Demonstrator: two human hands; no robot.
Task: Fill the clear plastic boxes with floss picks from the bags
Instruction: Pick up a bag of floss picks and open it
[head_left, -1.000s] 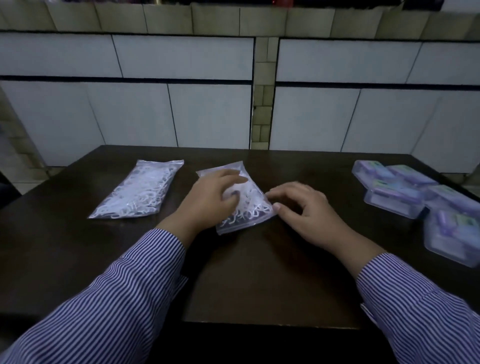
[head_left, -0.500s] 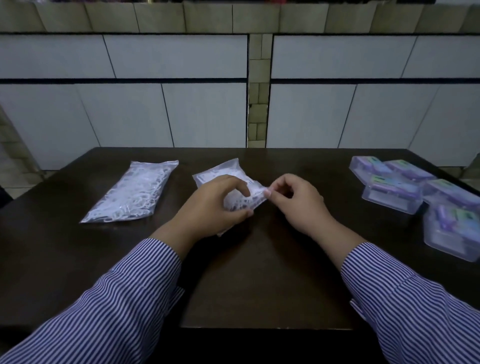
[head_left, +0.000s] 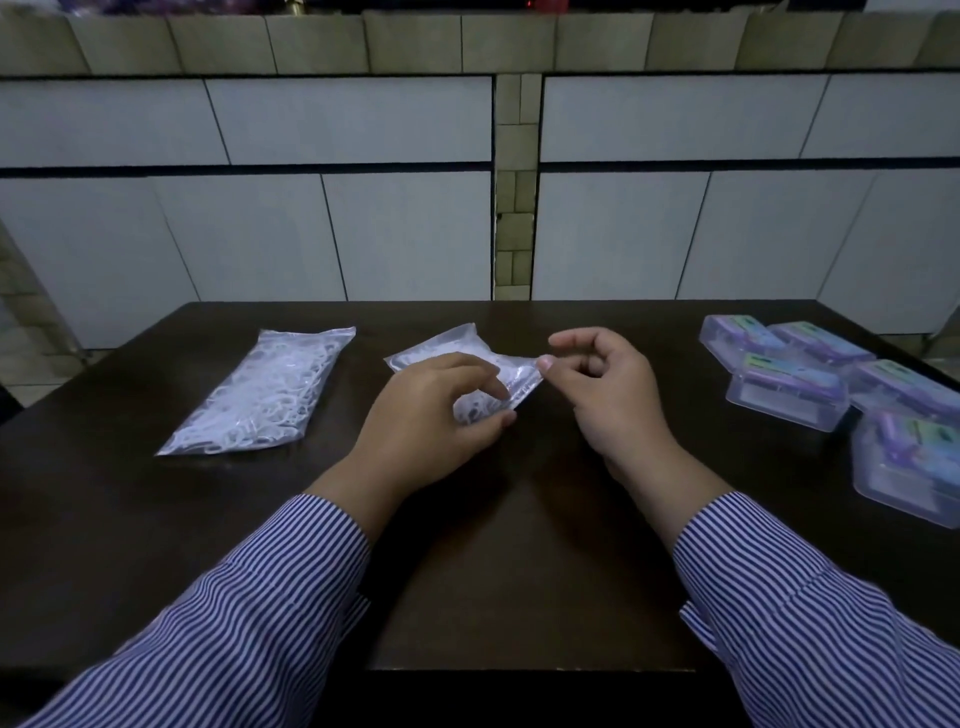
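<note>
Moved since a second ago: the middle bag (head_left: 457, 353), then flat on the worktop (head_left: 519, 571) under both hands, is now lifted at its near end and bunched; the right hand's grip has gone from the bag's side edge to its corner. All places below are given from this bag.

1. Spare bag (head_left: 260, 389). Well to the left, flat on the worktop, sealed by the look of it, packed with white floss picks. Unmoved.
2. Left hand (head_left: 431, 421). On the bag's near end, fingers curled round the bunched plastic, holding it.
3. Middle bag. Worktop centre, far end resting, near end raised. Not yet visibly open.
4. Right hand (head_left: 608, 384). Just right, thumb and forefinger pinching the bag's corner; other fingers loosely curled.
5. Clear plastic boxes (head_left: 789, 395). Well to the right, clustered, lids apparently shut.

Judgement: opening stage; no picks transferred yet.
</note>
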